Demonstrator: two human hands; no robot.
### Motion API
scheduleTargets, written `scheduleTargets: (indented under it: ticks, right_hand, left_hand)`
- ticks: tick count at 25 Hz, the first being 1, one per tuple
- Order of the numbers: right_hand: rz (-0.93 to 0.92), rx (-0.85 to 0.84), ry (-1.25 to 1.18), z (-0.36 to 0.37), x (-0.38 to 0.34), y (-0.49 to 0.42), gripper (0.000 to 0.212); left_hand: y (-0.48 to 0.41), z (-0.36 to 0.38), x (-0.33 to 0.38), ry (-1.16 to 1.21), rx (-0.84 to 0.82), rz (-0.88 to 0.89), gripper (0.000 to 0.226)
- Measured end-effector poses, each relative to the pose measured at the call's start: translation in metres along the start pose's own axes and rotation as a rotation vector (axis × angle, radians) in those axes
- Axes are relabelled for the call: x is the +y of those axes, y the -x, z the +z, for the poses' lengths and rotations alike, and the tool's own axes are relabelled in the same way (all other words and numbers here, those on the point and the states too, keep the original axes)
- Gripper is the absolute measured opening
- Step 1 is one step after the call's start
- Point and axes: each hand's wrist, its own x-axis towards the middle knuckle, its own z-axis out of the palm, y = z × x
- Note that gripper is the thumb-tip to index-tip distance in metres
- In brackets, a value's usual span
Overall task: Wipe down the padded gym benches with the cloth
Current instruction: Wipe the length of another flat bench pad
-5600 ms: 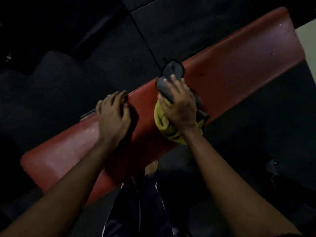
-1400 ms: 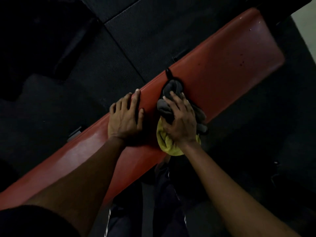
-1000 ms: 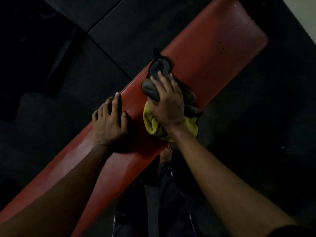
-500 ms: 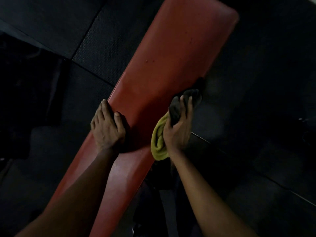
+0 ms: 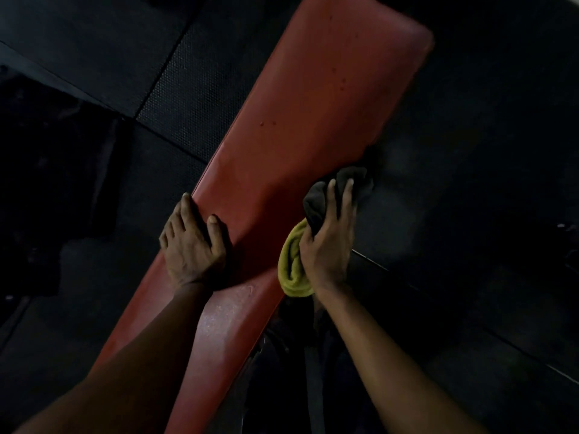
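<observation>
Wiping the right side edge of the red padded bench (image 5: pixel 313 104): right hand (image 5: pixel 326 242), grip clamped on the bunched yellow-and-dark cloth (image 5: pixel 293 267), presses it there. Left hand (image 5: pixel 191 245) hooks the left edge, bracing. Next, probably: firm strokes toward the speckled far end.

Red padded gym bench (image 5: pixel 297 126) runs diagonally, its top faintly speckled; yellow-and-dark-grey cloth (image 5: pixel 293 264) lies bunched against its right edge.
</observation>
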Motion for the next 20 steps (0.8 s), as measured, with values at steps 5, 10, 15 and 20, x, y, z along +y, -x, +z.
scheduleTargets:
  ticks: [5, 10, 15, 20]
  right_hand:
    - [-0.264, -0.05, 0.286, -0.013, -0.019, -0.063, 0.08]
    - [-0.737, -0.291, 0.487, -0.029, -0.002, -0.081, 0.077]
    - [-0.412, -0.126, 0.352, -0.025, -0.022, -0.123, 0.071]
    - [-0.844, -0.323, 0.484, -0.003, -0.045, -0.102, 0.076]
  left_hand:
    - [0.0, 0.001, 0.001, -0.003, -0.009, -0.001, 0.067]
    - [0.001, -0.003, 0.005, 0.019, -0.027, -0.003, 0.069]
    - [-0.001, -0.002, 0.003, 0.023, -0.049, -0.013, 0.07]
    - [-0.001, -0.004, 0.002, 0.043, -0.069, -0.028, 0.072]
